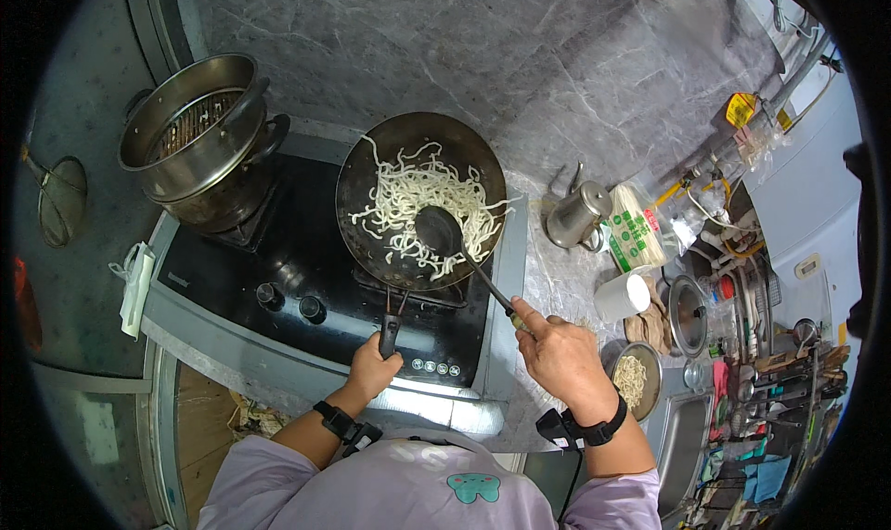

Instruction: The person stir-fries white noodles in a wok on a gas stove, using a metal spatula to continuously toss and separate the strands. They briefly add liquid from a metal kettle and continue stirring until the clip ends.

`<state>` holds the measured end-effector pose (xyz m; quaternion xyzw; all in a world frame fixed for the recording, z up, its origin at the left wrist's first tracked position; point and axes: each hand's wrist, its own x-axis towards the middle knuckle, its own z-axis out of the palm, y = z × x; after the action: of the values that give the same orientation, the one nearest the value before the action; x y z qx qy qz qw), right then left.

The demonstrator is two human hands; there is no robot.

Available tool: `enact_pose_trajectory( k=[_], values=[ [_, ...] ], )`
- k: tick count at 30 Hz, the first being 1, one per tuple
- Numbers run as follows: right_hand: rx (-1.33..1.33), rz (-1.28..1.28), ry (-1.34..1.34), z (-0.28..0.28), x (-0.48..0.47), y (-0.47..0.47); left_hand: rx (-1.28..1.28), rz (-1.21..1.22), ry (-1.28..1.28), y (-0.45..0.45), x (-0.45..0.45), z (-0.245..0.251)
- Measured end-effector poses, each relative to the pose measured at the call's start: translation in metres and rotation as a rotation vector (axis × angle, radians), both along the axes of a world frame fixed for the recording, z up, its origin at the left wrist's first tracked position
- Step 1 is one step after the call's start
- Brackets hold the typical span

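Note:
A dark wok (362, 241) sits on the right burner of the black glass gas hob (327, 342), holding a heap of pale thick noodles (418, 189). My left hand (374, 366) grips the wok's handle (390, 335) near the hob's front edge. In my right hand (560, 356) is the handle of a black ladle (438, 231), whose bowl rests among the noodles at the wok's right centre. Some noodles stick out past the wok's rim. A metal bowl of similar noodles (630, 380) stands just beyond my right wrist.
A steel steamer pot (202, 182) occupies the left burner. Right of the hob are a metal pitcher (578, 217), a packaged food bag (637, 231), a white cup (623, 297), a pot lid (688, 314) and a sink (686, 446). A wire strainer (62, 199) hangs at far left.

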<state>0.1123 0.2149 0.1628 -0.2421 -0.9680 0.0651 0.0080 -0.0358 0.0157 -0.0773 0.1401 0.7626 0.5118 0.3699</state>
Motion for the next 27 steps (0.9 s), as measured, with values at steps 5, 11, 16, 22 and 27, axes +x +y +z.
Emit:
enact_pose_trajectory(
  k=[5, 11, 16, 22, 27],
  values=[
    [0.075, 0.039, 0.005, -0.001, -0.008, 0.002, 0.012, 0.012, -0.028, 0.001, 0.003, 0.001],
    [0.183, 0.055, -0.116, 0.001, -0.013, -0.001, 0.02, 0.007, 0.015, 0.005, 0.002, -0.003],
    [0.157, 0.114, 0.074, 0.006, -0.015, 0.002, -0.014, 0.001, -0.028, 0.003, 0.0, 0.012],
    [0.253, 0.101, 0.09, 0.005, -0.008, 0.011, 0.023, 0.018, -0.097, 0.002, -0.002, 0.023],
    [0.226, 0.223, -0.008, 0.005, -0.004, 0.013, 0.028, 0.007, -0.061, 0.0, -0.002, 0.02]
  ],
)
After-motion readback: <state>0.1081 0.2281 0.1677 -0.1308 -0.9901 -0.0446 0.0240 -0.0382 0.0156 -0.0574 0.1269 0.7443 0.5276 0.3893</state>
